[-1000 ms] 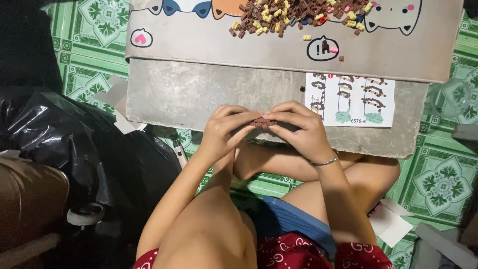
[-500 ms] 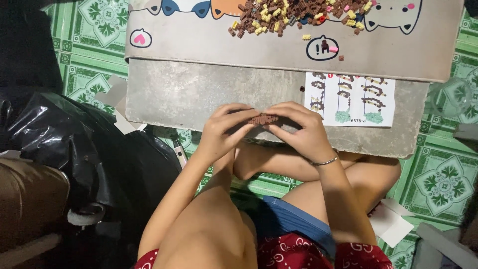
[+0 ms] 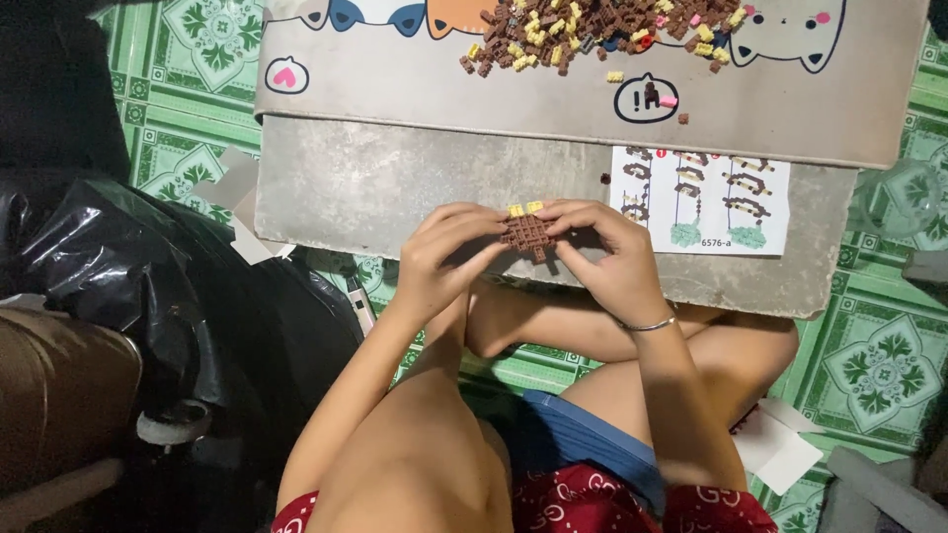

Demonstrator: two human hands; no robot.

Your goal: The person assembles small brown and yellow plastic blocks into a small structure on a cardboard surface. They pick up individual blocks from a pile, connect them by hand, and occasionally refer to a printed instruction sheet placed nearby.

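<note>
Between both hands: brown brick assembly [image 3: 528, 235], pinched by left hand [image 3: 449, 259] fingertips and right hand [image 3: 607, 259] fingertips.

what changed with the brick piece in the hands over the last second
The small brown brick assembly has been turned from edge-on to face-up, two yellow bricks at its top now showing. Both hands, left and right, keep their grip. The loose brick pile and instruction sheet stayed put.

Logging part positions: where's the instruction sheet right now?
In the head view, the instruction sheet lies on the grey board, right of the hands, just below the loose brick pile.
</note>
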